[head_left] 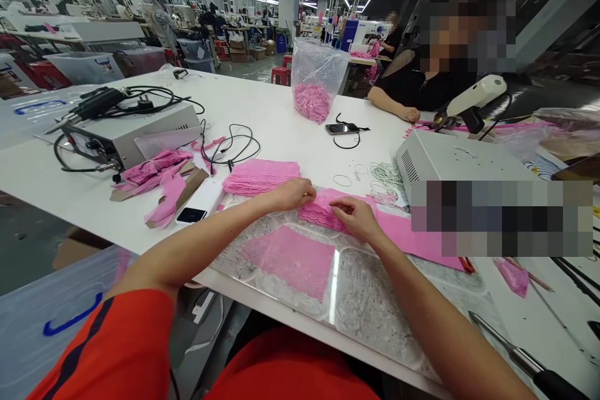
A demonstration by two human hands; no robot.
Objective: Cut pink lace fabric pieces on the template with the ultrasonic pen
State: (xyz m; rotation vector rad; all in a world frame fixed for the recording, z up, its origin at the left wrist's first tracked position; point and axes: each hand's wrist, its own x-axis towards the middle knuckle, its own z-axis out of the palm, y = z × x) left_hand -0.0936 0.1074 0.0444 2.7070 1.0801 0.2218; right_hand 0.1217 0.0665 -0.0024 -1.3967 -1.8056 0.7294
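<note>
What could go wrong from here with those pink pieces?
The pink stack at the left hand and right hand has uneven layers, so pieces might slide out of line. The looped black cable lies close by the other pink stack and could snag it. The pointed tool lies near the right forearm, so a careless sideways move might bump it.
</note>
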